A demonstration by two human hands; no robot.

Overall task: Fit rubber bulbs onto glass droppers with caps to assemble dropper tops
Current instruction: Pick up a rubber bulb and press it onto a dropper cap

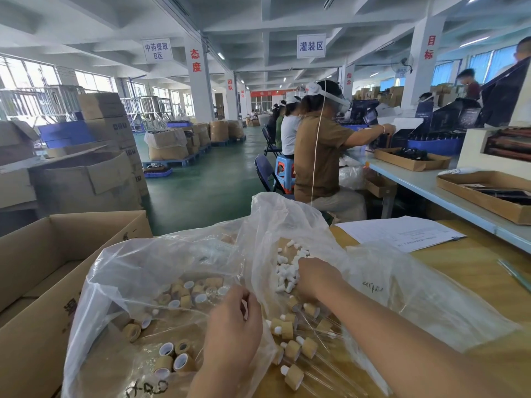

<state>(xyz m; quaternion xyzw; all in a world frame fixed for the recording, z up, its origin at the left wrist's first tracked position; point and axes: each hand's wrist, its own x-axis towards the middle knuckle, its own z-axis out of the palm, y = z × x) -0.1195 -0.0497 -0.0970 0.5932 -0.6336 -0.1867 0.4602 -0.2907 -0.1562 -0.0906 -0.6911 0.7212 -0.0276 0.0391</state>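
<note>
Small white rubber bulbs [287,268] lie in a pile inside a clear plastic bag [402,282]. My right hand [314,278] reaches into that pile, its fingers curled down among the bulbs; what they hold is hidden. Tan wood-look caps [184,294] with white liners fill another clear bag [138,271] on the left. My left hand [234,326] hovers at that bag's edge with fingers curled; I cannot see anything in them. Assembled dropper tops [298,347], caps with white bulbs and clear glass tubes, lie between my hands.
An open cardboard box [43,254] stands at my left. A paper sheet [399,232] lies on the wooden table [474,268] at the right. Seated workers [319,156] sit ahead at a long bench with trays and boxes.
</note>
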